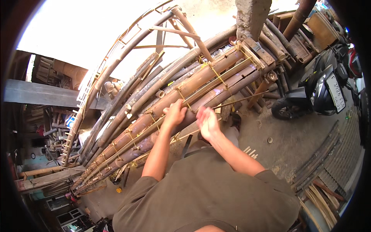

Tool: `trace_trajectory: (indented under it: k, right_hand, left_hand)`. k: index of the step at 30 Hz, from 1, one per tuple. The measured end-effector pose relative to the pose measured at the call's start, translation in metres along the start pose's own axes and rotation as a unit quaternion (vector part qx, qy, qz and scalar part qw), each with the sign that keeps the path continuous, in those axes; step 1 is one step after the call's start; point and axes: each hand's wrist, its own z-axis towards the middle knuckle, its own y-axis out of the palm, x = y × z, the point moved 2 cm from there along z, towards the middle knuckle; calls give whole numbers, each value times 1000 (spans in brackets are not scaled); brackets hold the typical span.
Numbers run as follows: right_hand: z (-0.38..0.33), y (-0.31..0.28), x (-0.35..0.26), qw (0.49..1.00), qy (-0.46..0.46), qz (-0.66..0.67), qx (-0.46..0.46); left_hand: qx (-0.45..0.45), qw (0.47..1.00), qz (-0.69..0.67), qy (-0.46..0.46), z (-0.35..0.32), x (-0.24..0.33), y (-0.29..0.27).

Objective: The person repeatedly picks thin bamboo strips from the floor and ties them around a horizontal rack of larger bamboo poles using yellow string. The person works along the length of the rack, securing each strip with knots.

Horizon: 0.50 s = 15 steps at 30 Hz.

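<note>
Two long brown bamboo poles (233, 81) lie side by side in front of me, with a thinner bamboo strip (203, 89) running between them. Yellow cord (220, 77) ties them together at intervals. My left hand (176, 113) rests on the poles beside one of the ties. Its fingers are curled in, and whatever they hold is hidden. Just right of it, my right hand (208, 123) hovers at the near edge of the closer pole. Its palm is turned up, its fingers are stretched out and slightly blurred, and I see nothing in it.
Past the bound poles lie more bamboo poles (143, 101) and a curved bamboo frame (127, 48). A concrete post (249, 19) stands at the far end. A motorcycle (320, 91) is parked at right. Bamboo strips (322, 203) lie on the floor at lower right.
</note>
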Motion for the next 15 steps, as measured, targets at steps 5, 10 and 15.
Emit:
trace_trajectory:
  k: [5, 10, 15]
  right_hand:
    - [-20, 174, 34, 833, -322, -391, -224]
    - [27, 251, -30, 354, -172, -896, -206]
    - [86, 199, -44, 609, -100, -722, -314]
  left_hand:
    - [209, 975, -31, 73, 16, -57, 74]
    - [56, 992, -114, -13, 5, 0, 11]
    - [159, 978, -136, 16, 4, -3, 13]
